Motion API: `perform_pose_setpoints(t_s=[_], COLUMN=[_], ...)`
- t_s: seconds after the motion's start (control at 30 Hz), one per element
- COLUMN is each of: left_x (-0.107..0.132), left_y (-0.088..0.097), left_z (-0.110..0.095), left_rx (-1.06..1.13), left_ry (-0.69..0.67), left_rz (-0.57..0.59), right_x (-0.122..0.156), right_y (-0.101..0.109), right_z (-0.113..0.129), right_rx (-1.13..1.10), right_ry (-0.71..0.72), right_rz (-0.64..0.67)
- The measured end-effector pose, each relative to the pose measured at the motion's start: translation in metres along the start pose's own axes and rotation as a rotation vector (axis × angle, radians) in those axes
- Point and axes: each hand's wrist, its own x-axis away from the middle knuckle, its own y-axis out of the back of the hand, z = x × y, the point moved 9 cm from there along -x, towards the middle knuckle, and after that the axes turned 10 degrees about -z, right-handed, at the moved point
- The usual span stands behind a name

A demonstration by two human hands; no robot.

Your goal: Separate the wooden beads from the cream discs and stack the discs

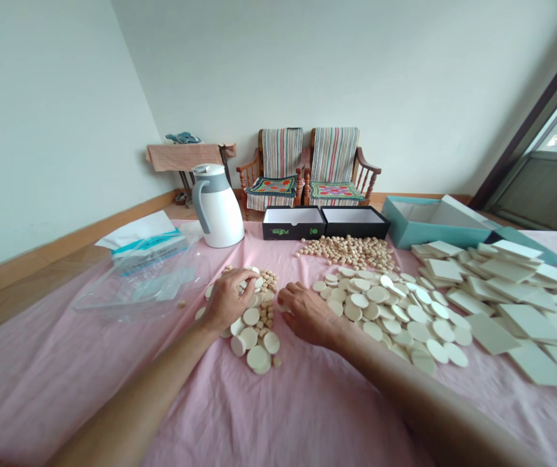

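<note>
The left hand (230, 301) lies palm-down on the small pile of discs (254, 331), fingertips pinched on one round disc (250, 283) at the pile's 12 o'clock end. The disc lies nearly flat. The pile's long axis runs from 12 to 6 o'clock. At its 3 o'clock the right hand (308, 316) rests on the pink cloth (278, 415), fingers curled under; I cannot tell whether it holds anything.

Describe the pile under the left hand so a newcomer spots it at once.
On the pink-clothed table, find the white grey-collared jug. In front of it, under the left hand, lies a small pile of cream round discs. Unlike the bigger disc heap to its right, small beads are mixed in.
</note>
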Motion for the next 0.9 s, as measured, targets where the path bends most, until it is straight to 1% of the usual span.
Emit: perform_pose_setpoints(t_s=[0.07,0.17,0.27,0.33,0.4,0.47,0.53,0.57,0.63,0.7,0.77,0.9], left_x=[-0.001,-0.002,-0.002,-0.001,0.000,-0.001,-0.004,-0.007,-0.011,-0.013,-0.012,-0.002], left_y=[0.001,0.004,0.004,0.002,0.000,-0.001,0.002,0.004,0.005,0.001,-0.004,-0.023], left_z=[0.001,0.005,0.012,0.016,0.019,0.022,0.028,0.032,0.041,0.049,0.054,0.055], left_rx=[-0.002,0.002,0.003,0.001,0.003,0.002,-0.010,-0.018,-0.029,-0.041,-0.072,-0.174], left_ry=[0.001,0.017,0.064,0.095,0.116,0.142,0.191,0.219,0.272,0.299,0.286,0.195], left_rz=[-0.008,-0.029,-0.038,-0.028,-0.013,0.000,0.005,0.018,0.088,0.215,0.333,0.496], right_x=[0.001,0.010,0.027,0.040,0.048,0.055,0.061,0.063,0.065,0.066,0.066,0.068], right_y=[0.006,0.030,0.057,0.068,0.077,0.085,0.088,0.086,0.080,0.077,0.078,0.082], right_z=[-0.003,-0.010,-0.013,-0.016,-0.026,-0.043,-0.057,-0.060,-0.060,-0.056,-0.053,-0.049], right_rx=[-0.032,-0.051,-0.053,-0.079,-0.101,-0.098,-0.060,-0.032,0.018,0.034,0.027,0.021], right_ry=[-0.027,-0.051,-0.015,0.019,-0.007,-0.085,-0.145,-0.149,-0.113,-0.066,-0.043,-0.017], right_rz=[-0.007,-0.027,-0.022,-0.018,-0.106,-0.277,-0.427,-0.462,-0.466,-0.445,-0.445,-0.452])
